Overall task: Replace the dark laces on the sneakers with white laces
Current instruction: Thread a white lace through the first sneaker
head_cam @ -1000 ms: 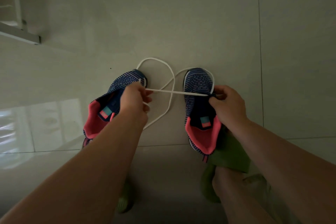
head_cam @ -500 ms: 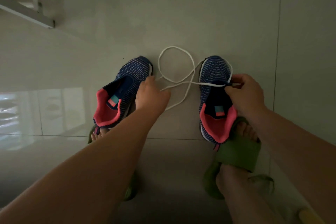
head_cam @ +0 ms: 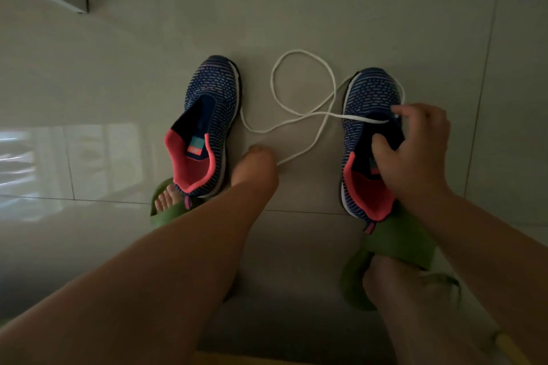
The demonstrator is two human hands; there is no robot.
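We've got two sneakers on the tile floor, toes pointing away from us. Both are navy knit with little light dashes all over, coral-pink lining at the heel and a small teal tag inside. The left sneaker has no lace in it at all. The right sneaker has the white lace run across its front eyelets — the rest loops out over the floor between the shoes.

Our right hand sits on the right sneaker's opening, thumb tucked into the tongue area and fingertips pinching the lace at the far eyelet. Our left hand is down between the shoes where one lace end meets it; its fingers are hidden, so we can't tell its grip. Green slippers sit behind the heels.
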